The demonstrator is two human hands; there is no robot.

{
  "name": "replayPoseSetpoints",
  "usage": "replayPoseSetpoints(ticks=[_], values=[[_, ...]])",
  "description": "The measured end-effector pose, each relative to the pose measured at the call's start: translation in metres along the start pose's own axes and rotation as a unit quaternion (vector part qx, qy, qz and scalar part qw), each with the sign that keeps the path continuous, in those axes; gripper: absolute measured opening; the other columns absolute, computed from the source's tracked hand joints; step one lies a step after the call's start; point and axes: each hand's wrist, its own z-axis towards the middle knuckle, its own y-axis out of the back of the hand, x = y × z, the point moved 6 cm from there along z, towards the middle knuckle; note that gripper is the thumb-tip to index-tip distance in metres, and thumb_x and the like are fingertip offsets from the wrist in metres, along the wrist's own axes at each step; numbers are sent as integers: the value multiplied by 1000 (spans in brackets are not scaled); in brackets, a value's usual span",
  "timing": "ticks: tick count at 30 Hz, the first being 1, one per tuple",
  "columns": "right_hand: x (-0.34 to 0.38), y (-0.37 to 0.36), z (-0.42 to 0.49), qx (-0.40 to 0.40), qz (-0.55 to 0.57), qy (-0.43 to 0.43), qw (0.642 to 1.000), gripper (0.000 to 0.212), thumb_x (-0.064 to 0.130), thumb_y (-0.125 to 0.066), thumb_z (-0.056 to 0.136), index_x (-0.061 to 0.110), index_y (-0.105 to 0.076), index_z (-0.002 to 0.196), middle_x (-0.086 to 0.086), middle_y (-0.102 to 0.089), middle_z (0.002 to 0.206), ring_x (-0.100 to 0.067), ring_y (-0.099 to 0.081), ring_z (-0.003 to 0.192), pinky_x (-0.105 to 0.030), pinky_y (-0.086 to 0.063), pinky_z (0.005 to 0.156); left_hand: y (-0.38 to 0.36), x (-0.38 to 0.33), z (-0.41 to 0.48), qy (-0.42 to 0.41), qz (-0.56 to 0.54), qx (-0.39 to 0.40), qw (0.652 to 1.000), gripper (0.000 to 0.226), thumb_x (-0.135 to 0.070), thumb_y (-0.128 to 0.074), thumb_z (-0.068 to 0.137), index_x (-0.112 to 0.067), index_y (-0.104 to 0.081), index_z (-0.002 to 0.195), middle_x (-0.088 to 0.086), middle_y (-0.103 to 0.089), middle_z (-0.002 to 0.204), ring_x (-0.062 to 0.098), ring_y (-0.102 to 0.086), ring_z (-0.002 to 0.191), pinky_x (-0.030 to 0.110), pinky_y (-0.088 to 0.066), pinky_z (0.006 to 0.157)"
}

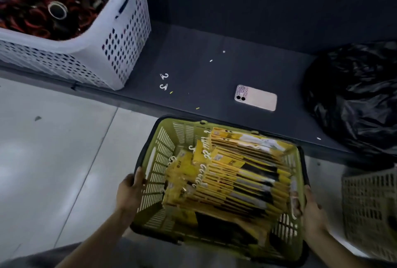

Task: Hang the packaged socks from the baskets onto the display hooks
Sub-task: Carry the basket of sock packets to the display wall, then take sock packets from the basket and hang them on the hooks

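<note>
Both hands, left hand point(131, 188) and right hand point(311, 209), grip opposite rims of a green basket point(159, 158) packed with sock packs point(236, 177); it probably carries heavy, and the light, stiff packs lift by their white hooks.

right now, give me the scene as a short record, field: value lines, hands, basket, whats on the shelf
left hand: grips the left rim of the green basket
right hand: grips the basket's right rim
basket contents: yellow packaged socks with white hangers, stacked in rows
dark shelf: behind the basket, low
on shelf: phone face down, white perforated basket at left, black plastic bag at right, two loose white hooks
far right: beige basket on the floor
display hooks: not in view
</note>
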Motion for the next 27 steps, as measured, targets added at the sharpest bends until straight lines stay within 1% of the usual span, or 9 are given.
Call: replayPoseSetpoints(ticks=[8,10,12,15,17,20,23,25,27], values=[[21,-10,17,10,-3,74,997,42,38,-41,100,18,-55,67,7,-49,38,-4,-43,32,-15,-33,34,-8,-1,9,-51,-33,-26,998,44,-44,-43,97,-6,-59,83,23,-68,88,41,-66,82,58,-54,77],[20,-11,10,30,22,45,998,42,40,-43,100,14,-58,70,4,-54,44,-9,-47,38,-20,-37,41,-7,-2,13,-52,-35,-25,998,44,-42,-44,97,-4,-59,84,24,-68,92,41,-66,82,55,-54,80],[24,-12,5,46,-8,29,998,46,44,-41,100,8,-63,80,-8,-61,63,-19,-55,54,-29,-45,57,-7,-3,17,-42,-31,-10,999,45,-41,-44,97,1,-60,92,24,-68,96,37,-64,80,47,-55,79],[43,-10,-2,-18,-174,130,976,40,38,-41,100,5,-59,115,-24,-57,121,-37,-55,110,-43,-42,97,-8,-11,16,-58,41,18,997,49,-41,-49,95,5,-58,108,21,-66,99,33,-62,83,39,-52,79],[69,-21,-30,-21,-203,285,937,41,33,-48,98,8,-52,131,-16,-46,137,-29,-44,127,-34,-34,104,-5,-24,9,-132,75,-1,988,49,-42,-54,92,1,-54,115,18,-65,106,37,-62,95,45,-51,87],[82,-76,-90,220,-221,385,869,32,42,-50,93,26,-60,119,12,-58,118,-6,-54,111,-6,-41,83,-13,-37,-5,-211,100,36,972,58,-51,-53,90,-10,-47,130,12,-58,125,34,-51,120,47,-42,101],[55,-128,-136,426,-347,348,760,36,55,-54,85,36,-61,114,23,-59,116,3,-55,109,-12,-43,89,-26,-33,-14,-240,204,56,947,62,-56,-46,91,-15,-46,138,9,-43,144,30,-22,140,42,-20,113],[32,-148,-140,454,-465,322,688,52,54,-60,85,28,-54,130,14,-53,128,-8,-51,119,-23,-42,97,-34,-26,-21,-267,237,73,931,62,-56,-46,91,-14,-47,136,9,-42,145,28,-26,139,39,-22,112],[11,-159,-133,432,-608,303,593,68,52,-64,84,21,-43,141,2,-46,142,-19,-46,128,-29,-38,103,-45,-11,-30,-227,211,160,937,69,-61,-43,88,-12,-45,138,9,-43,145,26,-38,133,36,-29,109]])
